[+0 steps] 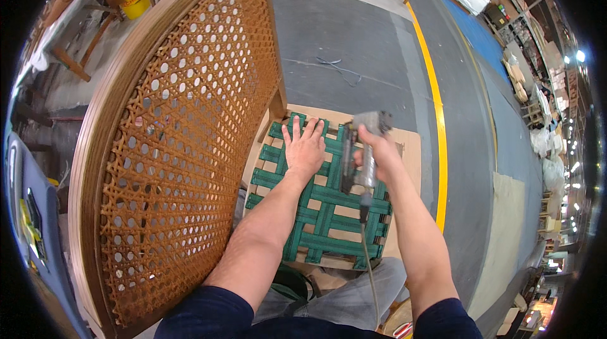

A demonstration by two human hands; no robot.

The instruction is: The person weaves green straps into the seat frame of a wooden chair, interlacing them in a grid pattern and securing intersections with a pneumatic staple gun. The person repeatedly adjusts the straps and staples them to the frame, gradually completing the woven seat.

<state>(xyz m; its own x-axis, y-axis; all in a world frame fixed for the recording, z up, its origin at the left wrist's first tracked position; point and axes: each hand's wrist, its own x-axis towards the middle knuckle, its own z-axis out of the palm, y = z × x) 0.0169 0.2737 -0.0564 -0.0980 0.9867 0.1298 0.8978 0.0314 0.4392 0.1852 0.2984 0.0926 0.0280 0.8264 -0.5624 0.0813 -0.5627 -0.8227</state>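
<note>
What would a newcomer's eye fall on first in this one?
Most likely the large cane backrest, filling the left. At centre, the left hand lies spread on woven green webbing, and the right hand grips a blurred grey tool over it. A yellow floor line curves to their right.

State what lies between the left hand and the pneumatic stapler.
In the head view, only green woven webbing, with openings between its straps, lies between the left hand and the pneumatic stapler in the right hand.

A head-worn fisheye looks down on the nearby webbed seat [334, 197].
</note>
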